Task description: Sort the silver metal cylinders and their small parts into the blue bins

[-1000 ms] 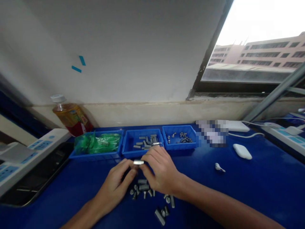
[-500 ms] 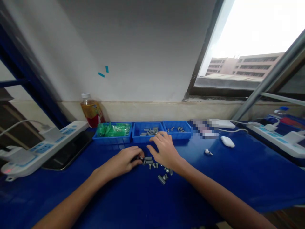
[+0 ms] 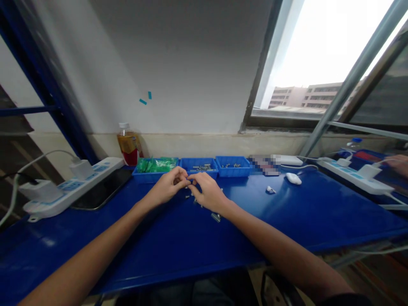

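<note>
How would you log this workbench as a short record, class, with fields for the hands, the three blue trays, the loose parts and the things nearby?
Hands: left hand and right hand close together at the fingertips
Between fingertips: too small and covered to make out
Left tray: green packets
Middle tray: grey metal pieces
Right tray: small metal parts
Loose parts: metal parts on the blue table, near the right hand
Behind left tray: bottle
Right side: white earbud, white case

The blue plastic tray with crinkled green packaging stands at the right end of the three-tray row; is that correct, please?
Not quite: the head view shows the blue plastic tray with crinkled green packaging at the row's left end.
</note>
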Available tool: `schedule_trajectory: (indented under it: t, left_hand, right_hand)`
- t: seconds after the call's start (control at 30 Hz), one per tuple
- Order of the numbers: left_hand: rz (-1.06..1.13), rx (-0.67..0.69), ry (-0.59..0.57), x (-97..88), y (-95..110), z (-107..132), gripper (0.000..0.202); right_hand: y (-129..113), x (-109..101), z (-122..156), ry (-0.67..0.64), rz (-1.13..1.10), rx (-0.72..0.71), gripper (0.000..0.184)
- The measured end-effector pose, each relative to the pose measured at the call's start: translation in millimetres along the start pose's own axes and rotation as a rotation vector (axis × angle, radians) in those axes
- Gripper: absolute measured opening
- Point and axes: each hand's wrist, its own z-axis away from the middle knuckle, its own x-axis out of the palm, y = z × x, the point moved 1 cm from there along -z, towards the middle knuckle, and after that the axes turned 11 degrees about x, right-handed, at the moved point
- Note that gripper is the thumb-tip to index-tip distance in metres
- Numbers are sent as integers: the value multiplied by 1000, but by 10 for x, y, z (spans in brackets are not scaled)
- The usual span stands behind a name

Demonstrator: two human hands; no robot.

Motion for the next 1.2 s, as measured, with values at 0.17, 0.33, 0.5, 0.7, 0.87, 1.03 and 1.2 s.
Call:
schedule_trajectory:
  t: [0.17, 0.33, 0.5, 0.7, 0.87, 1.03, 1.2]
  left_hand:
    - [251, -43, 91, 143, 29, 13, 40]
    - [398, -88, 200, 223, -7, 10, 50]
    - [347, -6, 108, 228, 71, 10, 48]
    - [-1, 58, 132, 282, 45, 45, 33]
    - [-47, 17, 61, 279, -42, 46, 40]
    - [-78, 20, -4, 263, -27, 36, 47]
    - [-378, 117, -242, 160, 99, 62, 38]
  right_hand:
    - [0, 17, 51, 45, -148, 27, 11]
    - [30, -11, 28, 22, -256, 111, 7]
    - [83, -44, -4, 152, -305, 193, 11]
    - [128, -45, 10, 143, -217, 173, 19]
    - [174, -82, 31, 107, -90, 7, 16]
    - [173, -101, 42, 101, 8, -96, 11]
    - [290, -198, -59, 254, 88, -2, 17]
